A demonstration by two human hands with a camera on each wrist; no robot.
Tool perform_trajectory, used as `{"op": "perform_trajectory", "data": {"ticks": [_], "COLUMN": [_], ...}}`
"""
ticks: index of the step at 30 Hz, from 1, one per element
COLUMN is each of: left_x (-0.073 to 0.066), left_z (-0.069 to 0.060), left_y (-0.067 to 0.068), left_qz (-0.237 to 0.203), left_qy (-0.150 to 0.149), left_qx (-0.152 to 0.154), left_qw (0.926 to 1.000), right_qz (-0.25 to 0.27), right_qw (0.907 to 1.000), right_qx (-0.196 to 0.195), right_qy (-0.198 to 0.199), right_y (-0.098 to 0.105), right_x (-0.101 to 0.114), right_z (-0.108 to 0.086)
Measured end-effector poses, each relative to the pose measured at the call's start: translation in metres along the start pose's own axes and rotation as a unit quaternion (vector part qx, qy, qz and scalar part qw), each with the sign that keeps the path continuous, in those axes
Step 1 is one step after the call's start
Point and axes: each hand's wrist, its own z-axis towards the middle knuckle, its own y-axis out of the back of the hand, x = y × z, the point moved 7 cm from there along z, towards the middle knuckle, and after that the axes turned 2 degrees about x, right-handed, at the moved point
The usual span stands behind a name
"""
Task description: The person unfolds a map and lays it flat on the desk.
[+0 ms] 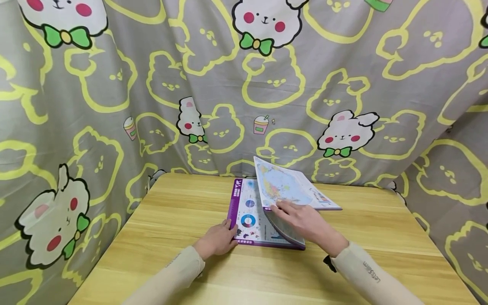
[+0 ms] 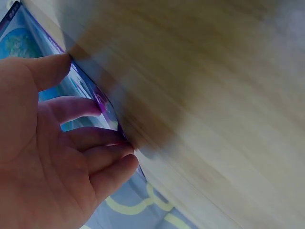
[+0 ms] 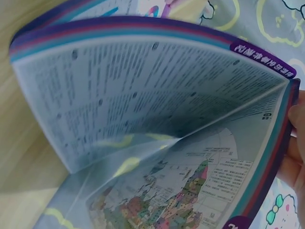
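A folded map [image 1: 248, 232] with a purple border lies on the table, its bottom panel printed with round charts. Its upper panel, a world map [image 1: 284, 183], is raised at the left and bends over. My left hand [image 1: 215, 240] rests at the map's lower left edge; in the left wrist view its fingertips [image 2: 125, 149] touch that purple edge. With my right hand [image 1: 305, 221] I hold the raised panel by its near edge. In the right wrist view fingers [image 3: 291, 164] sit behind that edge, and between the panels show a text page [image 3: 109, 90] and a coloured map [image 3: 178, 202].
The wooden table [image 1: 164, 199] reaches back to a grey curtain [image 1: 228, 91] with rabbit drawings, which also hangs at both sides. A small black object [image 1: 329, 263] shows at the right sleeve's cuff.
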Motion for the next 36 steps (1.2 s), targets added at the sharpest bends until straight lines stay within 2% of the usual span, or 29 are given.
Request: {"op": "perform_trajectory", "data": {"ticks": [11,20,36], "left_x": [0.01,0.024,0.044], "left_z": [-0.005,-0.014,-0.024], "left_y": [-0.002,-0.002,-0.007], "left_qz": [-0.018,-0.042,-0.07], "left_qy": [0.007,0.028,0.059], "left_qx": [0.002,0.001,0.023], "left_qw": [0.9998,0.9987,0.9955], "right_qz": [-0.006,0.0,-0.013], "right_qw": [0.9962,0.9955,0.9905], "right_qx": [-0.087,-0.095,-0.136], "right_qy": [0.007,0.008,0.008], "right_y": [0.018,0.026,0.036], "right_x": [-0.011,-0.02,-0.028], "right_z": [-0.023,-0.041,-0.068]}}
